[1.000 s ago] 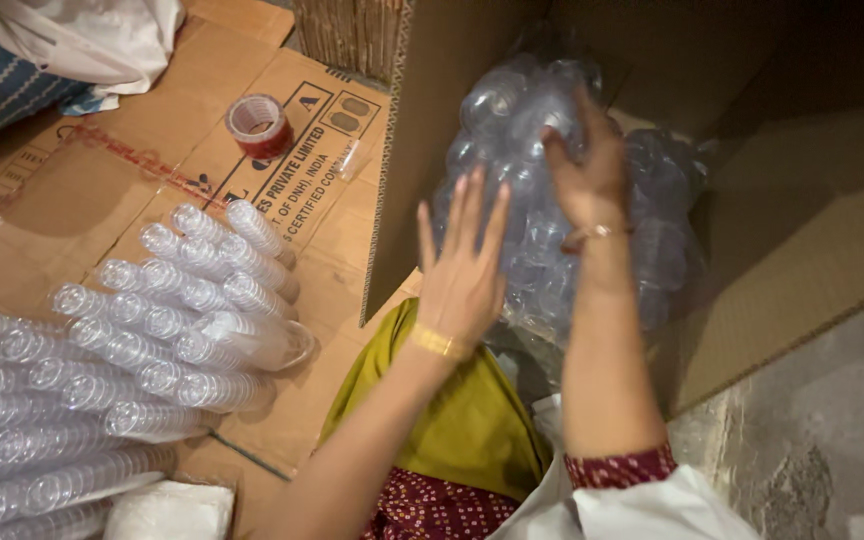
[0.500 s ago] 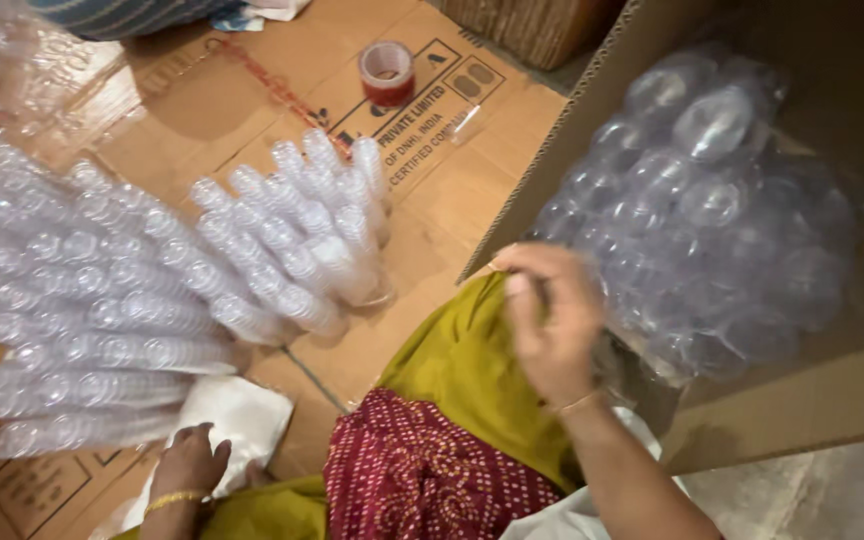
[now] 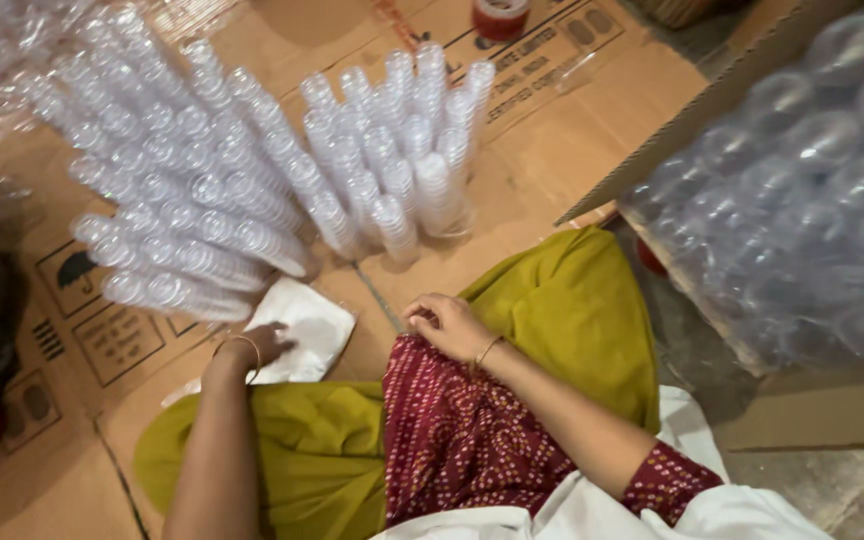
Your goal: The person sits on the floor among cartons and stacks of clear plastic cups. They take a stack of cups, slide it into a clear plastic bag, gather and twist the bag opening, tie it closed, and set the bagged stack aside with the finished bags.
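1. Compared with half a second earlier, the right hand (image 3: 449, 325) is no longer up at the carton's bagged cups; it is now resting on the maroon patterned cloth (image 3: 452, 440) over the lap, fingers curled and seeming to pinch its edge.
2. The left hand (image 3: 264, 345) is still lying on the white folded cloth (image 3: 307, 325), at about 9 o'clock from the right hand; its fingers are pressing flat, though whether they grip is unclear.
3. The view has shifted, so the sleeves of clear plastic cups (image 3: 252, 180) are now filling the 11 o'clock area of the flattened cardboard (image 3: 552, 150) on the floor.
4. Two fans of cup stacks are lying there: roughly seven stacks in the nearer fan at 12 o'clock, more than ten in the left fan, too overlapped for an exact count.
5. One open carton (image 3: 672, 130) is standing at 2 o'clock, holding one bag of clear cups (image 3: 802, 200).
6. One red-lidded jar (image 3: 500, 15) is sitting at 12 o'clock.
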`<state>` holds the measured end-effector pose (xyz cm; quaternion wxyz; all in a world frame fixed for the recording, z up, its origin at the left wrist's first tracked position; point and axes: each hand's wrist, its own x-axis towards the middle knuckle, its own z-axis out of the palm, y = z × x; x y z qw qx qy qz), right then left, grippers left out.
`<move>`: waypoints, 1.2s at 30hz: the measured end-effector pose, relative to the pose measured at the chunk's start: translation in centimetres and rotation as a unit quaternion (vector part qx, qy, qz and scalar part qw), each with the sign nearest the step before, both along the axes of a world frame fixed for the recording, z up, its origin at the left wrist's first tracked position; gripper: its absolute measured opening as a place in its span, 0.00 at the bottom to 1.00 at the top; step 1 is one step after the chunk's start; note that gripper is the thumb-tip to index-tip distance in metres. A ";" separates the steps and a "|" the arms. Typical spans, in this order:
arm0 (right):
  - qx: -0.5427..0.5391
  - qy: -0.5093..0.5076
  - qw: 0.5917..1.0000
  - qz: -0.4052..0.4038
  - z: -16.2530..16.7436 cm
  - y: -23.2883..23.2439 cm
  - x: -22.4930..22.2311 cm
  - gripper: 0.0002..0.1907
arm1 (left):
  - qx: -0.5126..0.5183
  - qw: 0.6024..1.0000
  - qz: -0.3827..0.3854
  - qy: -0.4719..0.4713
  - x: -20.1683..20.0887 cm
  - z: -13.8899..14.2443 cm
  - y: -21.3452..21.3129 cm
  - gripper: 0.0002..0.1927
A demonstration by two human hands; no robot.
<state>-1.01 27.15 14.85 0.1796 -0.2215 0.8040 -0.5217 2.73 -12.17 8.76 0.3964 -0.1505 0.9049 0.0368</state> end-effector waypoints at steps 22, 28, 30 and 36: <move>0.036 0.000 0.999 -0.003 -7.2 -3.2 0.0 0.08 | -0.044 0.985 0.157 0.049 0.0 -2.5 -1.9 0.39; 0.062 0.003 0.998 0.012 -7.8 -2.9 0.0 0.09 | 0.002 0.957 0.287 0.040 -0.1 -3.3 -4.6 0.41; 0.066 0.023 0.997 0.017 -8.0 -2.9 0.0 0.08 | 0.027 0.973 0.199 0.113 0.1 -3.4 -5.0 0.40; 0.053 0.003 0.999 0.011 -8.2 -3.0 0.0 0.09 | 0.054 0.903 0.407 0.129 -0.5 -3.6 -4.4 0.49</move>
